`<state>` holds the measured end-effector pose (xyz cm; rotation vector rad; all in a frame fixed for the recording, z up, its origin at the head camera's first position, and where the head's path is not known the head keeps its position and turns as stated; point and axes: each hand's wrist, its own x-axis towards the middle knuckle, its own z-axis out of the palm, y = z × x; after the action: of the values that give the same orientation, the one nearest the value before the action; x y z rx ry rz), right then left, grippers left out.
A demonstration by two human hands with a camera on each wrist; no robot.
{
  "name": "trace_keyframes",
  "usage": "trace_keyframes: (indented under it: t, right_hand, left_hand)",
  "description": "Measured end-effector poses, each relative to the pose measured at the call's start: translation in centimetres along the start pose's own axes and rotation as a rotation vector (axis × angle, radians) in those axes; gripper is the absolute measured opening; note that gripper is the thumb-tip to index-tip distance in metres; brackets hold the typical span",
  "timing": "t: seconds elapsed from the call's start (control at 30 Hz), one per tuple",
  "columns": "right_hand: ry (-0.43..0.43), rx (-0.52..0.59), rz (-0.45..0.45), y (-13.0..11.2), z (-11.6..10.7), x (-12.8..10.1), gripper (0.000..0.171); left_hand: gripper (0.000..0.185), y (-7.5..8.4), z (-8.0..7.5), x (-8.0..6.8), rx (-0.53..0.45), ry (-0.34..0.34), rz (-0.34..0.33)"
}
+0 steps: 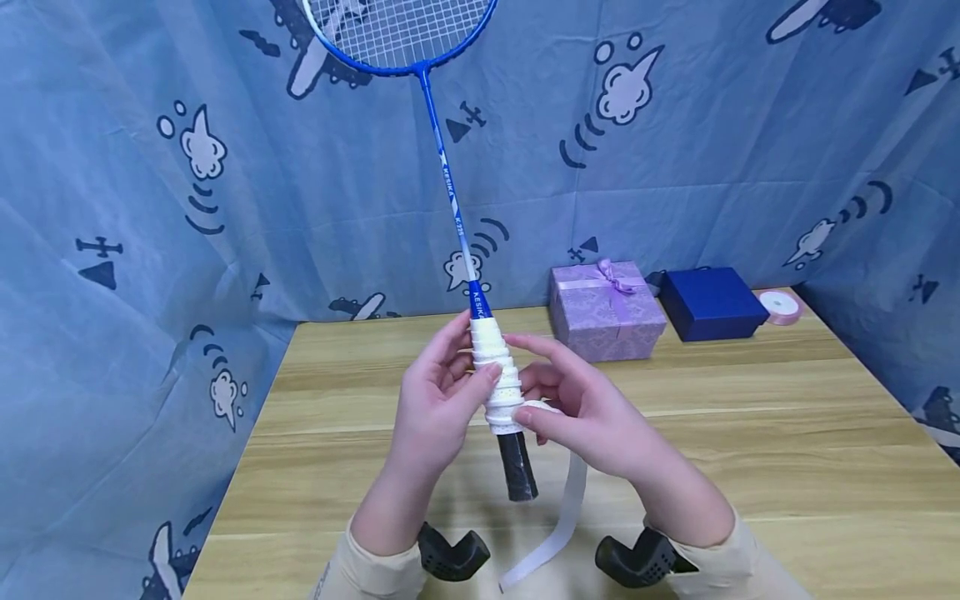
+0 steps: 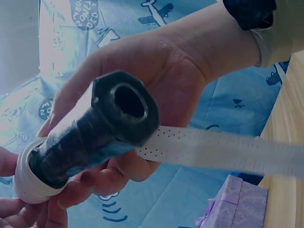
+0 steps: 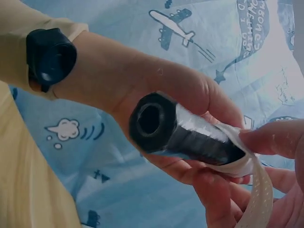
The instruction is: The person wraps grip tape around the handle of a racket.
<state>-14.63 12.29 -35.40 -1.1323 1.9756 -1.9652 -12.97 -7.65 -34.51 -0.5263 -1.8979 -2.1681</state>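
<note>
— Racket (image 1: pixel 442 167), blue, is held upright above the wooden table (image 1: pixel 750 467), its strung head against the blue patterned curtain (image 1: pixel 112 208) and its handle down between both hands. How does each hand sit on it?

— The left hand (image 1: pixel 438 400) curls round the wrapped upper part of the handle, thumb pressed on the white turns. The right hand (image 1: pixel 592 408) pinches the white grip tape (image 1: pixel 558 525) against the handle where the wrap ends, its other fingers loosely spread.

— And lower down?

— The black handle end (image 1: pixel 517 467) is bare below the wrap; the wrist views show its hollow butt. The tape's loose tail hangs toward the table edge.

— Anything smaller behind?

— A lilac gift box (image 1: pixel 606 310) with a bow, a dark blue box (image 1: pixel 712 303) just beside it, and a pink ribbon roll (image 1: pixel 780 307) at the far right.
</note>
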Motion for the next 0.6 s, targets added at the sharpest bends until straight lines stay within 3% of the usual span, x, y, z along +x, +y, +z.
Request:
trace_keyframes:
  t: [0.2,0.37,0.6]
  right_hand:
    - [-0.002,0.085,-0.028,0.2,0.4,0.1,0.07]
    - [0.05,-0.01,-0.063,0.2,0.8,0.1,0.07]
    - [0.085,-0.08,-0.054,0.2,1.3,0.1,0.07]
  left_hand:
    - [0.058,0.0,-0.3,0.0,-0.059,-0.063,0.016]
    - [0.056,0.0,-0.1,-0.1,-0.007,-0.108,0.031]
    - [0.052,-0.1,0.8,-0.3,0.02,0.027,-0.015]
